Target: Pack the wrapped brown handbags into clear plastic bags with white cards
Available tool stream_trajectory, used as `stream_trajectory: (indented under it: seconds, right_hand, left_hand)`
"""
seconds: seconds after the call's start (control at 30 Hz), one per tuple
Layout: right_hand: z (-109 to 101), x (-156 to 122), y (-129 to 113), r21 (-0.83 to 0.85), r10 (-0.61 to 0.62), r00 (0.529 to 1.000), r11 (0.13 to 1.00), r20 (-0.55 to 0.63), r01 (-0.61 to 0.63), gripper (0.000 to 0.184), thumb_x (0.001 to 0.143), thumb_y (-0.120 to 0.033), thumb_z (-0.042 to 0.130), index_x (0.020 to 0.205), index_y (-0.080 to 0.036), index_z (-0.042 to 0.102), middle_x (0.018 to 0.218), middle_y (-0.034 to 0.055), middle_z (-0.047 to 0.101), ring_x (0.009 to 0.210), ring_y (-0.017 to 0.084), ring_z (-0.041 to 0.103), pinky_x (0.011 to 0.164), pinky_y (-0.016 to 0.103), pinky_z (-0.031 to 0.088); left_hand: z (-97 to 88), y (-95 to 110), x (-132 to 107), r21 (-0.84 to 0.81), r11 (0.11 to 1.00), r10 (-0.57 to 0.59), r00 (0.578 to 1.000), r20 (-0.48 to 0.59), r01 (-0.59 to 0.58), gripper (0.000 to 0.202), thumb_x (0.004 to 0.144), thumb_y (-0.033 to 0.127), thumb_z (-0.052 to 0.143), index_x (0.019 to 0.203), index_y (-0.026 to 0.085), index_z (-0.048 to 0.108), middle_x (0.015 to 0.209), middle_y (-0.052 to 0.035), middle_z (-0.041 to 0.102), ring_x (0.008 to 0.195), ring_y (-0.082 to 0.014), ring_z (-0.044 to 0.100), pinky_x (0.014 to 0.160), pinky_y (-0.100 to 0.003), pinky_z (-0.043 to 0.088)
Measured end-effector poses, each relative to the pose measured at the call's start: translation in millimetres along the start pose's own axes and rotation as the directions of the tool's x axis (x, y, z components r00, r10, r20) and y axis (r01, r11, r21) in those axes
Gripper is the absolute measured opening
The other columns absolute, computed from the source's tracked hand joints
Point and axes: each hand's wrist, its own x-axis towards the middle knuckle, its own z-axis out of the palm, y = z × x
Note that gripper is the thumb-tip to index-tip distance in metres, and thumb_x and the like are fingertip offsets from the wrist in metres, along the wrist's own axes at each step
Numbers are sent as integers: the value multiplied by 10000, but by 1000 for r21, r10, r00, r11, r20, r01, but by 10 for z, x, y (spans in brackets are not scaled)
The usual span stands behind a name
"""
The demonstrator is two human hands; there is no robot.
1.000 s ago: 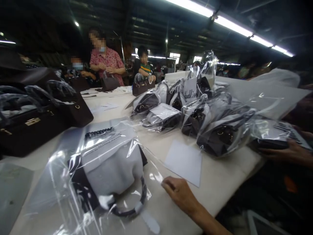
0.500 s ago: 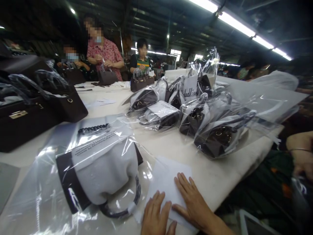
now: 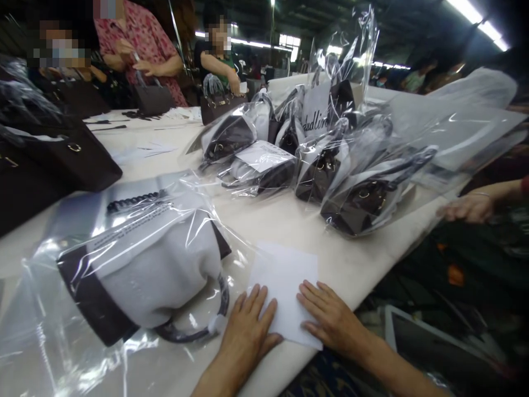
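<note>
white sheet: a plain sheet of paper (image 3: 285,275) is lying flat on the pale counter (image 3: 351,264), near the counter's front edge, between both hands.
left hand: the wearer's left hand (image 3: 248,325) is resting palm down, fingers spread, over the left edge of the white sheet.
right hand: the wearer's right hand (image 3: 328,317) is resting palm down over the sheet's right edge, thumb apart, fingers lying close together and slightly fanned.
wrapped handbag: a handbag in a grey-white cover (image 3: 152,275) is lying inside clear plastic just left of the white sheet, its dark looped handle (image 3: 224,295) facing the sheet.
bagged handbags: several dark handbags in clear plastic (image 3: 351,207) are clustering beyond the white sheet.
brown handbags: unwrapped ones (image 3: 82,165) are standing well left of the white sheet.
co-workers: a person in a pink patterned top (image 3: 140,44) is holding a small bag far beyond the sheet; another person's hand (image 3: 471,207) is showing to its right.
</note>
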Motion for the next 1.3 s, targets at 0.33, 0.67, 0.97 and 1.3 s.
stream_trajectory:
  seconds: [0.33,0.67,0.97,1.3]
  right_hand:
    - [-188,20,96,37,-29,997,999,73,27,451,852,-361,448,1245,-143,478,1309,118,431,1256,235,331,1047,450,255]
    - [-106,-132,308,231,-24,934,966,-355,113,328,846,-131,442,1163,-152,525,1147,96,580,1105,181,514,934,348,463]
    - [-93,-91,190,388,125,937,921,-326,12,197,822,-174,502,975,-187,625,1002,58,651,991,172,585,876,324,498]
    - [-61,-52,205,151,-34,934,984,-356,93,233,852,-118,427,1059,-171,522,984,85,631,919,160,597,805,302,514]
  left_hand:
    - [-5,18,214,-111,986,126,992,-11,-126,241,849,299,475,1029,152,538,991,-90,611,929,-228,569,822,-439,453]
    - [4,-151,156,-579,784,-300,953,-41,222,427,796,397,544,1164,188,493,1311,-143,411,1223,-255,381,987,-442,391]
    - [73,-24,168,-576,788,-313,947,-67,220,545,836,298,477,1326,192,265,1430,-145,227,1329,-267,168,1048,-517,263]
    - [128,-33,168,-550,798,-367,922,-119,247,339,837,299,482,1149,166,465,1368,-127,353,1307,-233,235,1054,-469,283]
